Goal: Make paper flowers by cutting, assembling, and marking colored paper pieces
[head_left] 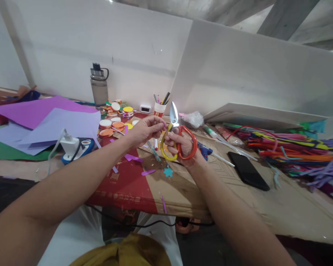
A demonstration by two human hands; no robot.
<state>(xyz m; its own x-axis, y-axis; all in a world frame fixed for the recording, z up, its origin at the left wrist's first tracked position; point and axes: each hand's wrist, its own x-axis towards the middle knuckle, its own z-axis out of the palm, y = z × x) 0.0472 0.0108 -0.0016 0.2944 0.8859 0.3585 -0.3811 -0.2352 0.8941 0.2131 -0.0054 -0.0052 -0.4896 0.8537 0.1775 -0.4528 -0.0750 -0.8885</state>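
My right hand (pixel 183 142) grips a pair of scissors (pixel 174 114) with one yellow and one red handle loop. Their metal blades point upward and look closed. Just left of the scissors, my left hand (pixel 148 129) has thumb and forefinger pinched on a small purple piece (pixel 164 126), perhaps paper, mostly covered by the fingertips. Below the hands, a teal flower-shaped cutout (pixel 168 172) lies on the cardboard (pixel 180 195). Purple paper scraps (pixel 133 158) are scattered about it.
Purple sheets (pixel 63 123), a white plug adapter (pixel 69 146) and a bottle (pixel 99 87) stand or lie to the left. Round orange and white lids (pixel 118 126) and a pen cup (pixel 159 109) are behind. On the right are a phone (pixel 246 170) and colourful craft stems (pixel 294 147).
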